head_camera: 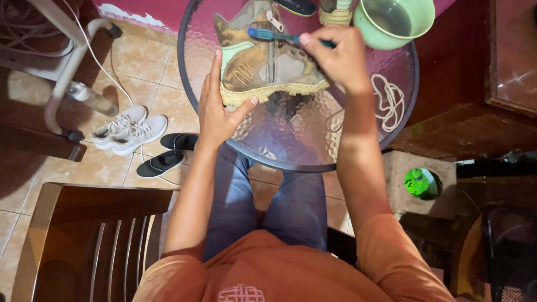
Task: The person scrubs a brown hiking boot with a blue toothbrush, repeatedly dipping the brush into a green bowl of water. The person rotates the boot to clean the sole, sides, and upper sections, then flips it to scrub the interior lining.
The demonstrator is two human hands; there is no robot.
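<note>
Scrubbing step, I judge: right hand (pixel 335 56) pinches a blue toothbrush (pixel 274 36) over the muddy boot (pixel 263 61); left hand (pixel 219 109), spread, steadies its sole beside. Next needs firm bracing.

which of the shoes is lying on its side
The muddy tan boot on the glass table; the white sneakers and black sandals rest sole-down on the floor.

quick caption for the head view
Left hand steadies a muddy tan boot on glass; right hand holds a blue toothbrush.

My one head camera looks steeply down, close over the round glass table (pixel 291 159) at twelve o'clock.
</note>
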